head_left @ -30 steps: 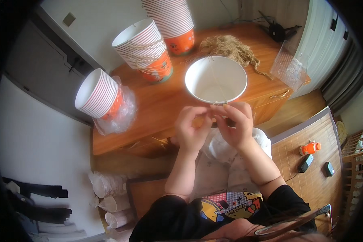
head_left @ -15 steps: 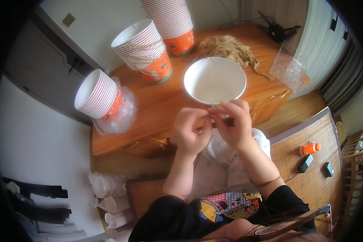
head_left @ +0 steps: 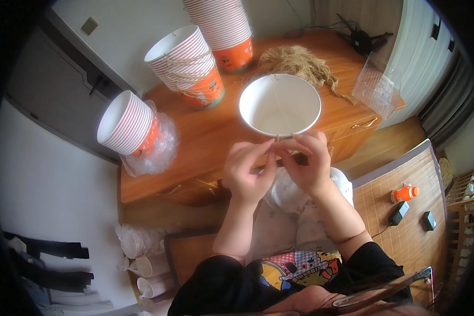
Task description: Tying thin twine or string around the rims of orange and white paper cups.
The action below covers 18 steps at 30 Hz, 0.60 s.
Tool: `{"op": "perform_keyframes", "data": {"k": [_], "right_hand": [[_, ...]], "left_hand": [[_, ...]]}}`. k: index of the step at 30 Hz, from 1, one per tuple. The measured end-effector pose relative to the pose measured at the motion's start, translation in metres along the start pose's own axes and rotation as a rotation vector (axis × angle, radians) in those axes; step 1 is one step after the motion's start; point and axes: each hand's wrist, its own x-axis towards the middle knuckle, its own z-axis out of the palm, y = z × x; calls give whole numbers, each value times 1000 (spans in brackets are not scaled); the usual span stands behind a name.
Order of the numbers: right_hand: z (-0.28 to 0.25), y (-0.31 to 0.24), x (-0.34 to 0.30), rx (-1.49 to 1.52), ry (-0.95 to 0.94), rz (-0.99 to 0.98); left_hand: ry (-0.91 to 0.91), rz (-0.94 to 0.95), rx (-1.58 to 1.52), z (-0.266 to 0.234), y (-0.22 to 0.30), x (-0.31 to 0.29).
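A white paper bucket (head_left: 258,108) stands near the front edge of the wooden cabinet top, its open mouth toward me. A thin tan string (head_left: 283,102) runs from its far rim across the mouth to the near rim. Just in front of that near rim, my left hand (head_left: 249,171) and my right hand (head_left: 308,163) meet at the fingertips. Both pinch the string's end; the exact shape of the string between the fingers is too small to make out.
Stacked paper buckets (head_left: 189,58) wound with string stand behind on the left, beside a taller stack (head_left: 231,50). Another stack (head_left: 124,124) sits in clear plastic. A tan string bundle (head_left: 295,60), clear plastic box (head_left: 376,87) and black router (head_left: 361,39) lie to the right.
My fingers shift slightly, and the right index finger bends in from its more stretched pose. The bucket moves barely leftward. Both hands stay together at the near rim.
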Motion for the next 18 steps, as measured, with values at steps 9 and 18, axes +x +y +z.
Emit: {"op": "perform_keyframes", "data": {"k": [9,18], "right_hand": [[-3,-4,2,-46,14,11],[-5,-8,1,-99,-31,101]], "left_hand": [[13,-10,13,1,0,-5],[2,-70,-20,2,3,-5]]}}
